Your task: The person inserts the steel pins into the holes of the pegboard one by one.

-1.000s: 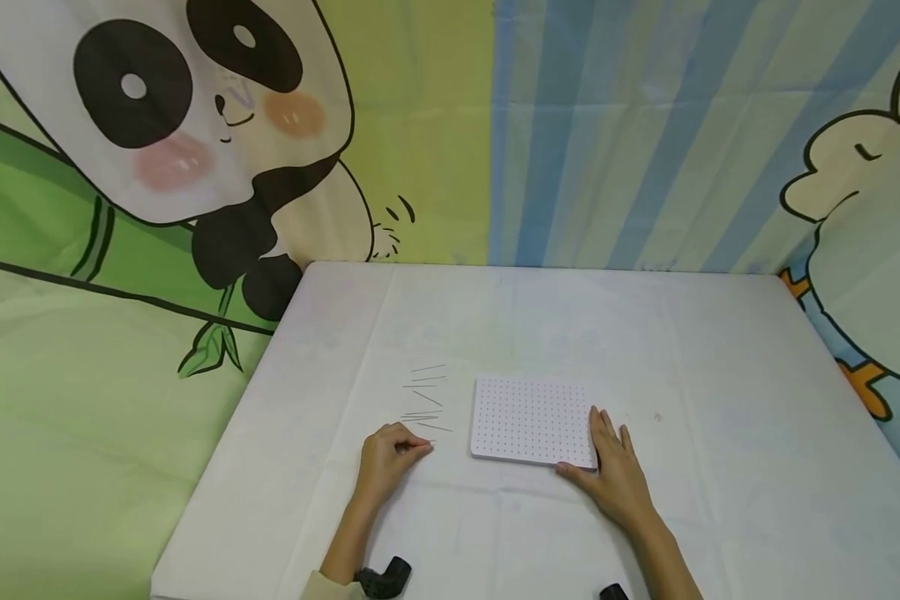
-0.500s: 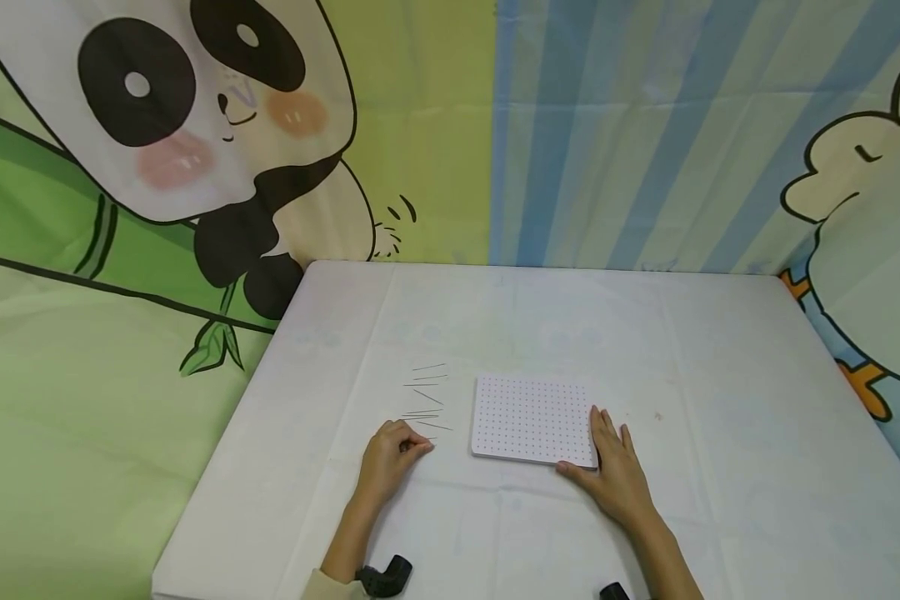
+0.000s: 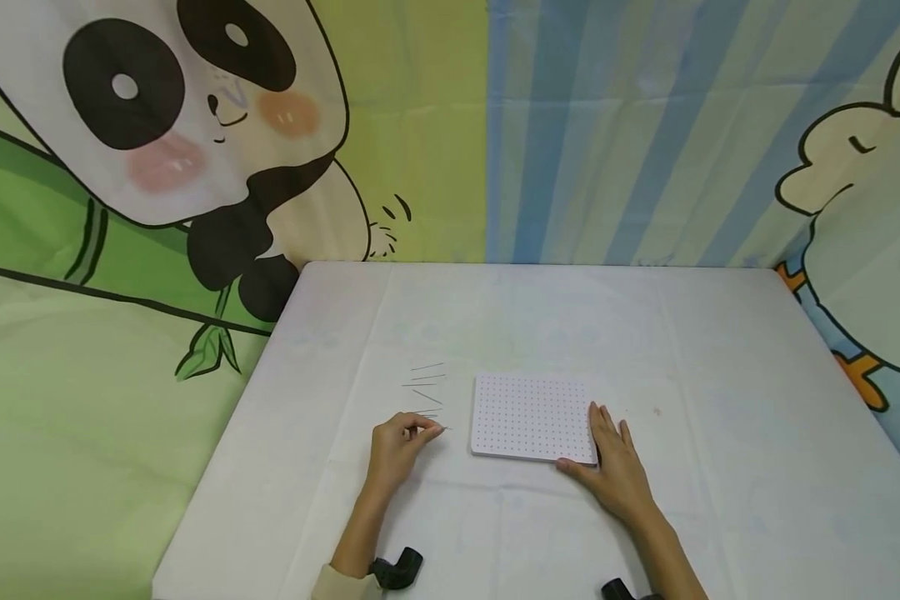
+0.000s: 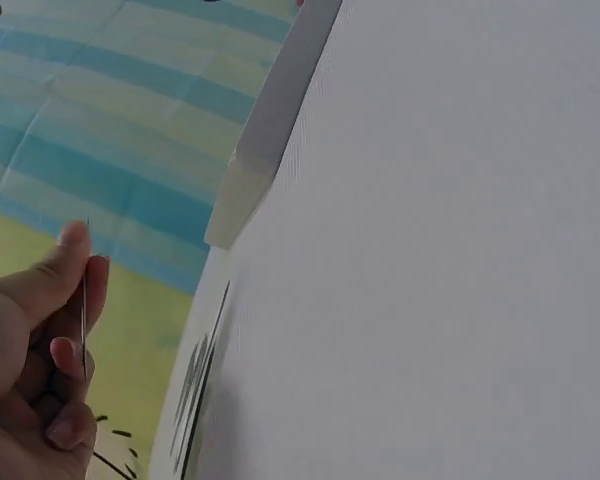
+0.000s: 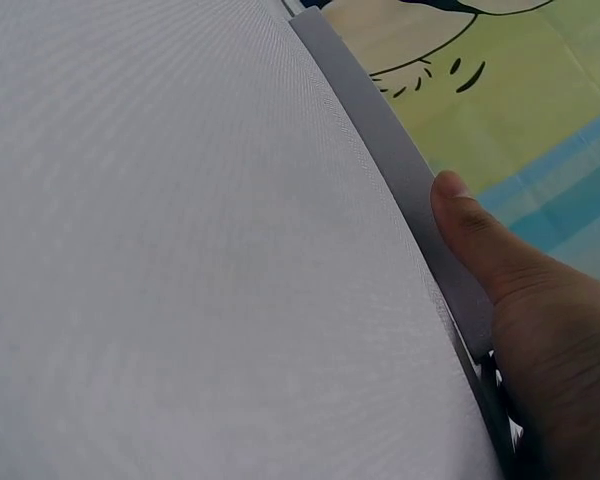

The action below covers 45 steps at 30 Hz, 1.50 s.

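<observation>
My left hand [image 3: 397, 450] pinches a thin metal needle [image 4: 84, 330] between thumb and fingers, its tip standing just past the thumb in the left wrist view. Close beyond that hand, several more needles [image 3: 424, 384] lie loosely spread on the table. To their right sits a flat white board [image 3: 532, 417] with a grid of small holes. My right hand [image 3: 617, 475] rests at the board's front right corner, thumb against the front edge and extended fingers along the right side. In the right wrist view, the thumb touches the board's side edge [image 5: 380, 150].
A white cloth covers the table [image 3: 570, 325]. Behind it hangs a curtain [image 3: 412, 125] with a panda print and blue stripes. Black wrist devices [image 3: 399, 568] sit on both wrists near the lower edge of the head view.
My left hand has lifted and shifted slightly forward and right with the needle pinched in it, now covering part of the nearest needles. The right hand and board stay in place.
</observation>
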Each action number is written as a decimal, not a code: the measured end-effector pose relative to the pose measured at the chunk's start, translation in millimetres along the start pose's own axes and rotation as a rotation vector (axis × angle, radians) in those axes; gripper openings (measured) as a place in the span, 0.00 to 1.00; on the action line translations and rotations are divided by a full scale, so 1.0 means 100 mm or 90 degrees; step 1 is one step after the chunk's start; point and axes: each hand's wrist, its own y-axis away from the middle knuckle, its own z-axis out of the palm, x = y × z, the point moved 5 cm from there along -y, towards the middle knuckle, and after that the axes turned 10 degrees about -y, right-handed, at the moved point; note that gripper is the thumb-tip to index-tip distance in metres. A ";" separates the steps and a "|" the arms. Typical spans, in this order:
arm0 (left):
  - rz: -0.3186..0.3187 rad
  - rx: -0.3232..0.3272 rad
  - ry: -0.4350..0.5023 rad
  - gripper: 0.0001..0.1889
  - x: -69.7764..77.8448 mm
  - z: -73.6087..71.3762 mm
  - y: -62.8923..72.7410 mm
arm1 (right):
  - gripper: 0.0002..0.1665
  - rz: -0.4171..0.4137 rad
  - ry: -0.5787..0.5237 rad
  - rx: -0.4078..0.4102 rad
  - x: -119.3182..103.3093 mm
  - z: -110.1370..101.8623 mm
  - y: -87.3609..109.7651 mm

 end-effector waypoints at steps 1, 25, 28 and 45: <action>-0.019 -0.014 0.022 0.05 0.03 0.03 -0.01 | 0.62 0.001 -0.001 0.000 0.00 0.00 0.00; 0.049 -0.087 0.266 0.03 0.67 0.32 -0.10 | 0.62 -0.002 0.009 0.003 0.02 0.00 0.00; 0.063 -0.087 0.279 0.03 0.65 0.37 -0.08 | 0.62 0.002 0.004 -0.002 0.02 0.00 0.00; 0.099 -0.072 0.242 0.04 0.64 0.40 -0.06 | 0.63 -0.002 0.013 0.003 0.02 0.00 -0.01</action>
